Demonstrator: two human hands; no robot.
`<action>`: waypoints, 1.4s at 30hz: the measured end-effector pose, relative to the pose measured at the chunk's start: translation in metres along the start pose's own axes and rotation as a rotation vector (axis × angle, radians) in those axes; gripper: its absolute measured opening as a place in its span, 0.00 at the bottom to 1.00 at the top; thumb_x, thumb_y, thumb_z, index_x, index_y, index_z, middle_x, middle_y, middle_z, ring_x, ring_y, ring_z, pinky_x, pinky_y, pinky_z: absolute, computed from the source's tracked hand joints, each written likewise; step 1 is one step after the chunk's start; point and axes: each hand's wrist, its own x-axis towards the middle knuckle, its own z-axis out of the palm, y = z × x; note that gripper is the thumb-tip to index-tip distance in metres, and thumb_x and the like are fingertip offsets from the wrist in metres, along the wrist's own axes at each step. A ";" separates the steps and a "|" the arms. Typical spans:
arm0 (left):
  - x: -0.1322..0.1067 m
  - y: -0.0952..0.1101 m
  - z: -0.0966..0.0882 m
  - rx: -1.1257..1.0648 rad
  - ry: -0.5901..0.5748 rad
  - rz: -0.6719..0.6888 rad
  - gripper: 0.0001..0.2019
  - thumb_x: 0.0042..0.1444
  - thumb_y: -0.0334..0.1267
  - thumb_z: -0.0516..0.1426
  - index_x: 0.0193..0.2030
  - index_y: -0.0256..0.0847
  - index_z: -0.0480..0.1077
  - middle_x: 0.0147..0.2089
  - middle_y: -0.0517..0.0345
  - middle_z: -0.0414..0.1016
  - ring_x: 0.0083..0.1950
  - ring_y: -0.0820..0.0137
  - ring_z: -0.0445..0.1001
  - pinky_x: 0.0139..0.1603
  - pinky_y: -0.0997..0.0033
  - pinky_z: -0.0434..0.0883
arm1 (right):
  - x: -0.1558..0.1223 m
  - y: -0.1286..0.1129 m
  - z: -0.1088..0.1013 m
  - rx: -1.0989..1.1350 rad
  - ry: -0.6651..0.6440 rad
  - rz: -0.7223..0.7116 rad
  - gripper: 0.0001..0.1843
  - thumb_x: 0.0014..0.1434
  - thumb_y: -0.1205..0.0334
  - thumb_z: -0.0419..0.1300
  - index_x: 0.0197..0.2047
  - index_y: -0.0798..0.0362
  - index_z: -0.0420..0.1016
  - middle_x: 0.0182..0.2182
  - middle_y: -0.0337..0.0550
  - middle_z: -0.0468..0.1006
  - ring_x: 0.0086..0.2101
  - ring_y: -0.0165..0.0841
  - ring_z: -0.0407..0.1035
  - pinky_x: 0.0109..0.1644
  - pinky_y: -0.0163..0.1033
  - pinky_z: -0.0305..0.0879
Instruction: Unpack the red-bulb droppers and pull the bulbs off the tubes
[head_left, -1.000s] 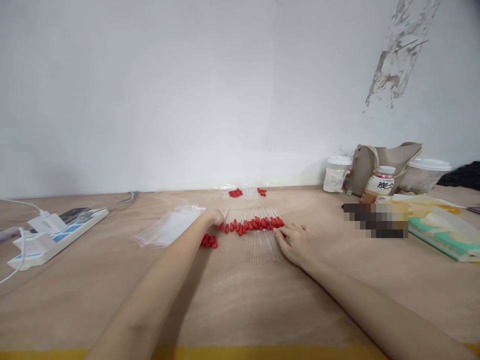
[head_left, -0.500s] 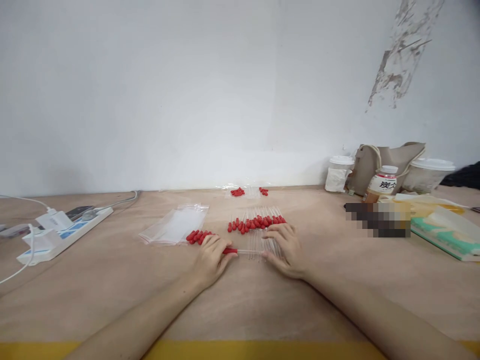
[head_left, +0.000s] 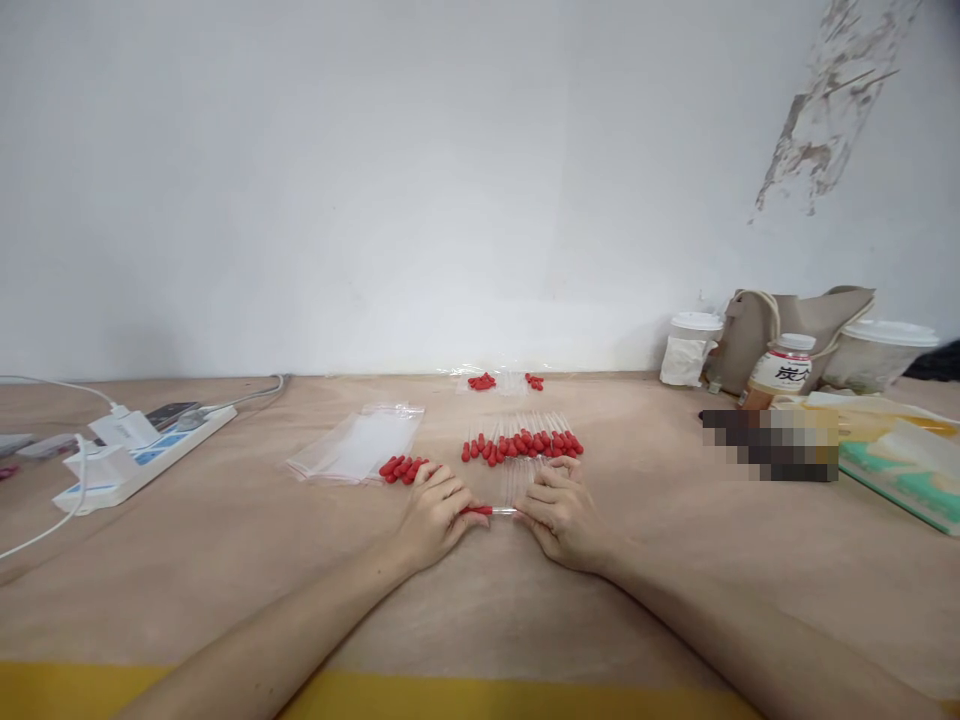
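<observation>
My left hand (head_left: 436,512) pinches the red rubber bulb of a dropper (head_left: 504,511) lying crosswise between my hands. The fingers of my right hand (head_left: 561,512) close on the clear tube end of the same dropper. Just beyond, loose clear tubes (head_left: 517,482) lie side by side, partly hidden by my right hand. Behind them is a row of droppers (head_left: 525,443) with red bulbs toward me and tubes pointing away. A small heap of loose red bulbs (head_left: 401,468) sits beyond my left hand, beside clear zip bags (head_left: 360,445).
Against the wall lie bags holding red-bulbed droppers (head_left: 481,382). A white power strip (head_left: 150,462) with plugs and cables is at left. At right stand a lidded cup (head_left: 688,350), a beige bag (head_left: 799,315), a drink bottle (head_left: 780,370) and a green-and-white packet (head_left: 904,475).
My hands have come closer together, so less of the tube shows between them. My right fingers have closed on its end. The view has shifted slightly.
</observation>
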 end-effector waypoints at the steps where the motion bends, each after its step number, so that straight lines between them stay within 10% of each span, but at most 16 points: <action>1: 0.000 0.000 0.000 -0.003 -0.003 0.001 0.12 0.54 0.47 0.53 0.29 0.41 0.70 0.24 0.59 0.69 0.32 0.71 0.61 0.40 0.65 0.54 | -0.001 0.000 -0.001 0.008 -0.001 -0.004 0.13 0.59 0.64 0.49 0.28 0.51 0.71 0.19 0.36 0.67 0.29 0.28 0.57 0.47 0.43 0.45; 19: -0.007 -0.003 -0.010 0.044 0.016 0.078 0.13 0.56 0.37 0.51 0.22 0.40 0.67 0.22 0.60 0.68 0.36 0.70 0.65 0.44 0.62 0.56 | -0.009 0.005 -0.006 0.024 0.010 0.011 0.13 0.58 0.63 0.50 0.25 0.51 0.70 0.17 0.35 0.67 0.28 0.28 0.59 0.48 0.44 0.45; 30: -0.007 -0.061 -0.045 -0.095 0.260 -0.576 0.14 0.54 0.41 0.49 0.43 0.42 0.71 0.39 0.55 0.69 0.36 0.71 0.69 0.37 0.72 0.67 | 0.001 0.013 -0.007 0.018 0.136 0.331 0.12 0.59 0.61 0.50 0.34 0.49 0.75 0.24 0.39 0.75 0.29 0.30 0.61 0.42 0.40 0.47; 36: -0.025 -0.113 -0.047 -0.131 0.222 -0.874 0.22 0.46 0.49 0.53 0.46 0.38 0.65 0.34 0.56 0.72 0.30 0.71 0.69 0.30 0.73 0.66 | 0.023 0.013 0.001 -0.060 0.101 0.215 0.11 0.58 0.63 0.52 0.33 0.49 0.75 0.24 0.39 0.75 0.30 0.29 0.62 0.43 0.41 0.45; 42: -0.034 -0.123 -0.040 -0.168 0.049 -0.898 0.19 0.44 0.52 0.53 0.36 0.39 0.70 0.29 0.58 0.73 0.28 0.71 0.67 0.29 0.73 0.64 | 0.026 0.003 0.026 -0.220 0.054 0.119 0.09 0.54 0.67 0.53 0.25 0.53 0.72 0.21 0.39 0.73 0.30 0.30 0.59 0.40 0.42 0.44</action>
